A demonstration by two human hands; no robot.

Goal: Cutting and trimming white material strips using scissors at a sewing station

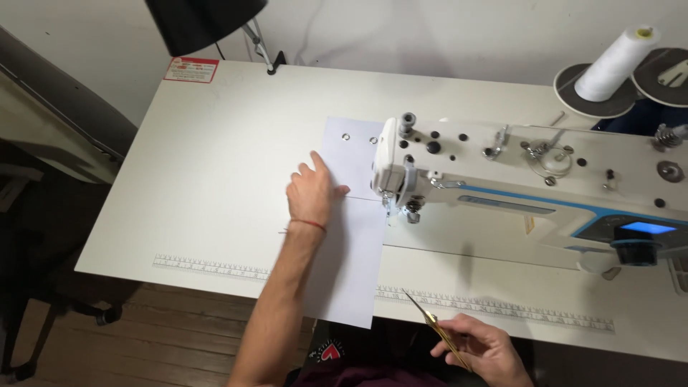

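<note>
**White Sewing Table, Paper Sheet Under the Needle**

We see a wide white table (pixel 215 158) filling most of the frame, set against a pale wall along the top edge. A printed ruler strip (pixel 215 266) runs along its near edge. Dark wooden floorboards (pixel 158 337) show at the lower left, with a dark chair frame at the far left. On the right half stands a white sewing machine (pixel 530 179) with blue trim and a lit blue screen. In the upper right corner a white thread cone (pixel 616 64) sits on a dark round stand. A black lamp shade (pixel 204 21) hangs in at the top, left of centre, above a red label on the table.

At the centre lies a pale paper sheet (pixel 355 244), reaching from under the needle down past the table's near edge. Our left hand (pixel 312 190) rests flat on it, fingers spread, grasping nothing. Our right hand (pixel 480 351), at the bottom right of centre, is closed around golden scissors (pixel 430 319), their tips pointing up-left, apart from the sheet.
</note>
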